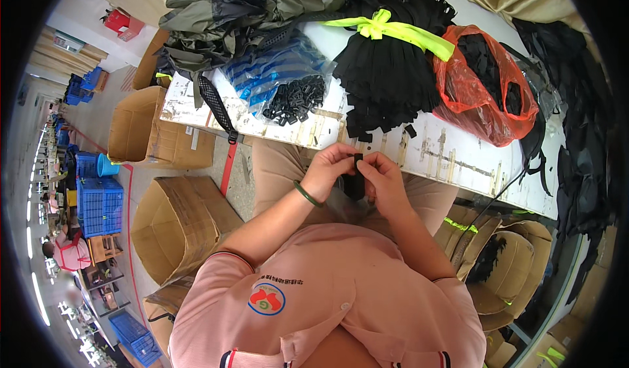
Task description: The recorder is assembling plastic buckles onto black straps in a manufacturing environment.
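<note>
Both my hands meet just off the near edge of the white table (327, 129), above my lap. My left hand (325, 170) is closed, its thumb and fingers pinching a short black webbing strap (354, 186). From the other side my right hand (386, 179) grips the same strap, thumb on its upper end. The strap's lower part hangs between the hands; whether a small part sits on it is hidden by my fingers. Beyond them on the table lie a heap of small black buckles (295, 101) and a large bundle of black straps (386, 76) tied with a yellow-green band (386, 29).
A clear bag with blue stripes (272, 67) lies behind the buckles. Dark green and black fabric pieces (242, 8) fill the far left of the table; a red plastic bag (481, 119) of black pieces sits right. Cardboard boxes (177, 227) stand on the floor left and right (517, 270).
</note>
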Action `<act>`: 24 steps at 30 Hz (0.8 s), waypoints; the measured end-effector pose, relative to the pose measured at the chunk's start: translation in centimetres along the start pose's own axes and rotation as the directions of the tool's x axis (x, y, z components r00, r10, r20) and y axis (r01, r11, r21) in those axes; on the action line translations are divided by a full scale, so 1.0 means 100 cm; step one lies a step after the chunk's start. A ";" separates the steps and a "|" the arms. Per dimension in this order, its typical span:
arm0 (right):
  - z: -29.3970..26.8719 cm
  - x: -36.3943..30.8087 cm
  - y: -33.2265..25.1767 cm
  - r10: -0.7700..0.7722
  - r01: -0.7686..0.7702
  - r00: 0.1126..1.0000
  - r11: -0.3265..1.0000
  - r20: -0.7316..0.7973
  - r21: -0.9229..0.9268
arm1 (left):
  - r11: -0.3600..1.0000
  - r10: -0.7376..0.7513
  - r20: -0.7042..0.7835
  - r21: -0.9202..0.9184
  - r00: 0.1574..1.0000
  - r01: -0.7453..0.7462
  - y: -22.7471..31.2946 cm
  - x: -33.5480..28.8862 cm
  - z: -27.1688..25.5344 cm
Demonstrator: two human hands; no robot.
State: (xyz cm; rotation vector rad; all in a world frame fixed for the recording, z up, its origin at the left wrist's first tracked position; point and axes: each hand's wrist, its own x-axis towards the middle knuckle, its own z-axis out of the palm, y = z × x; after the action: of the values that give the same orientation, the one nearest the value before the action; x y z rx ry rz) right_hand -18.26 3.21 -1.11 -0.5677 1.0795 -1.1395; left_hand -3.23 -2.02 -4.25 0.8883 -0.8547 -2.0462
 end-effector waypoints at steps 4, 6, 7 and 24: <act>-0.003 -0.003 0.000 0.076 -0.076 0.997 0.997 -0.014 0.020 | 0.993 0.010 -0.055 0.118 0.998 -0.004 -0.001 -0.004 0.000; -0.005 -0.004 0.003 0.131 -0.130 0.991 0.991 -0.021 0.042 | 0.999 -0.006 -0.069 0.053 0.998 0.009 -0.003 -0.004 -0.001; -0.006 -0.003 0.006 0.171 -0.171 0.985 0.982 -0.001 0.086 | 1.000 -0.021 -0.084 -0.012 0.996 0.020 -0.003 -0.004 -0.001; -0.006 -0.006 0.017 0.217 -0.201 0.976 0.843 0.026 0.500 | 0.910 0.365 0.012 0.208 0.931 -0.359 -0.012 -0.013 0.013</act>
State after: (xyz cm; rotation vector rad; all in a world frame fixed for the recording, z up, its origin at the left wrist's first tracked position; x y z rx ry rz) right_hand -18.11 4.49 -2.53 -0.0174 0.8002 -1.1778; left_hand -4.04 0.04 -4.05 0.7948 -1.1413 -1.6407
